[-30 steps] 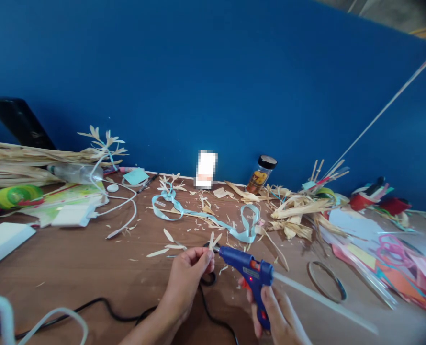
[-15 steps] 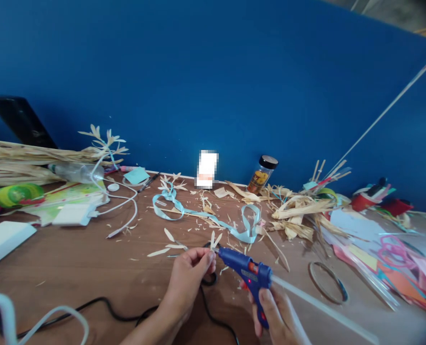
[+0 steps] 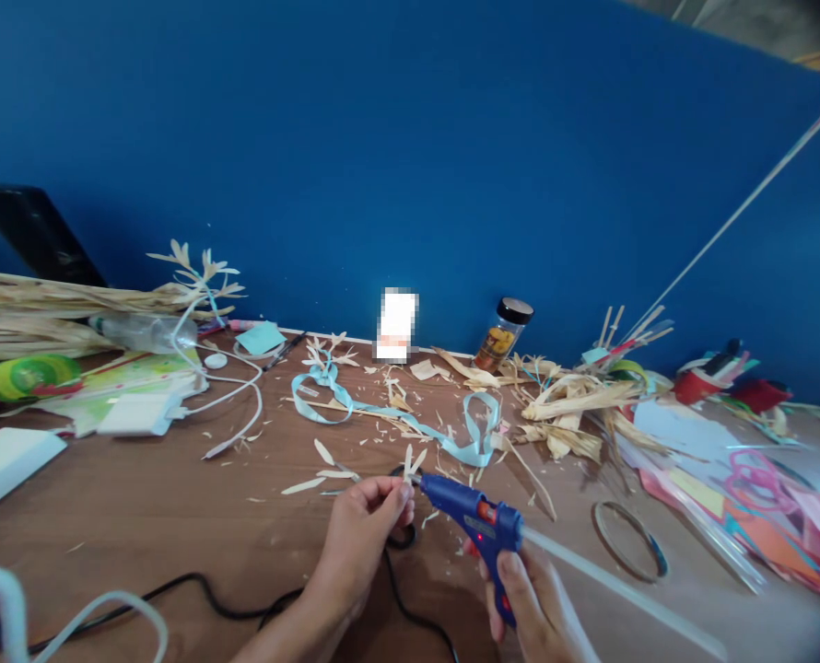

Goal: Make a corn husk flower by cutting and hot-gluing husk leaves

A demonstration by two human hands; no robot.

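Observation:
My right hand (image 3: 531, 594) is wrapped around the handle of a blue glue gun (image 3: 462, 506), which has a small red light and a long pale glue stick (image 3: 610, 580) running out of its back. In my left hand (image 3: 369, 525), thumb and fingertips pinch a small flower of pale dried-husk petals (image 3: 410, 462). The gun's nozzle is at the base of these petals, seemingly touching them. Just left of my left hand, loose husk petals (image 3: 323, 451) lie on the brown table. A light-blue ribbon (image 3: 382, 412) curls across the table beyond my hands.
A jar with a black lid (image 3: 503, 333) stands by the blue partition. Dried husks (image 3: 576, 405) lie at right, near a roll of tape (image 3: 629, 541) and coloured paper (image 3: 762, 525). A black cord (image 3: 223, 608) crosses the front; a white adapter (image 3: 137, 412) lies at left.
Both hands, the glue gun and the husk flower keep almost the same position. The whole view has shifted very slightly.

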